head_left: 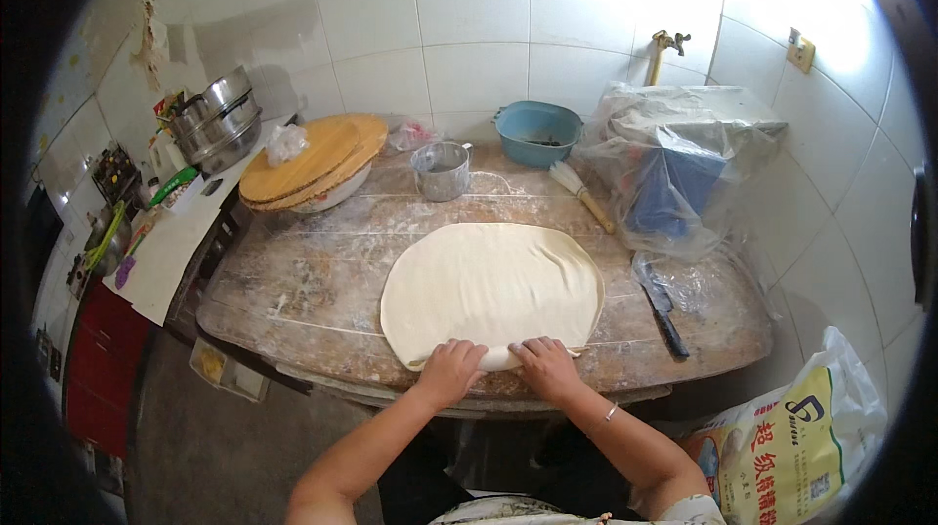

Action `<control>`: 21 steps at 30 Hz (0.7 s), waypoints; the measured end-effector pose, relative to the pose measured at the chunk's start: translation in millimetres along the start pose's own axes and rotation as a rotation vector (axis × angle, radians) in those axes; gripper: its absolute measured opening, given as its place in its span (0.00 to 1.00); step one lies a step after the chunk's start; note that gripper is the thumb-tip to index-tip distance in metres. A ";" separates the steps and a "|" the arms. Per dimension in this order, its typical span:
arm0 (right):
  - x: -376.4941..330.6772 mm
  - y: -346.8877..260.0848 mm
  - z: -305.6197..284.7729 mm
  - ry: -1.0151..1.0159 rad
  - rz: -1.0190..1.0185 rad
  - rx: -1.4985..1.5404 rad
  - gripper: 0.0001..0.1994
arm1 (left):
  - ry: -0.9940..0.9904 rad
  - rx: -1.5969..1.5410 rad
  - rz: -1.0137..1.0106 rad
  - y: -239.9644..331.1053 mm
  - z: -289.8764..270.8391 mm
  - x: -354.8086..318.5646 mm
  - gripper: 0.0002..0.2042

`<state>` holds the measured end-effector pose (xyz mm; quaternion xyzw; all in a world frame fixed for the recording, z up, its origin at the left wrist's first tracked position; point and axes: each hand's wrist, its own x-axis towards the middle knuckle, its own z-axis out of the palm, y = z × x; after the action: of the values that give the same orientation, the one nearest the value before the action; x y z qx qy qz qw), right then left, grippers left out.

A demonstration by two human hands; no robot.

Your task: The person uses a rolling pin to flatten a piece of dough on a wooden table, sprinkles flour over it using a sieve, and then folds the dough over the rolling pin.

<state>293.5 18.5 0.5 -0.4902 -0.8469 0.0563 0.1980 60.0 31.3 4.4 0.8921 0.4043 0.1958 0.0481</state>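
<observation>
A large, thin, pale dough sheet (489,281) lies on the floured wooden board, with a few creases toward its right side. Its near edge forms a narrow roll (498,359). My left hand (452,372) is closed over the left part of this roll, fingers curled down. Over the right part curls my right hand (547,367), with a thin bracelet on that wrist. A short stretch of the roll shows between the hands. Whether a rolling pin is inside it, I cannot tell.
On the wooden board (293,276) stand a metal cup (441,173), a blue basin (539,134) and a covered bowl (337,191). A brush (584,199), a black-handled knife (662,312) and a plastic-covered box (674,178) are at the right. A flour sack (782,447) sits below right.
</observation>
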 end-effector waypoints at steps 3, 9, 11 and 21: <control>-6.7 -4.4 -2.5 0.000 -0.021 -0.028 0.25 | -0.064 -0.009 -0.035 7.0 1.5 -4.6 0.23; 36.3 5.1 1.0 -0.122 0.138 -0.040 0.32 | -0.103 0.193 -0.076 -11.7 5.4 34.1 0.31; 66.2 18.0 3.5 -0.025 0.193 -0.092 0.32 | -0.249 0.179 -0.200 -26.4 -2.1 70.1 0.34; 46.5 10.6 11.1 0.050 0.098 -0.088 0.31 | -0.032 0.186 -0.094 -23.2 14.8 37.4 0.32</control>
<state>277.2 64.7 0.3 -0.5406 -0.8184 0.0164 0.1943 71.8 75.5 -3.3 0.8757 0.4614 0.1409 -0.0193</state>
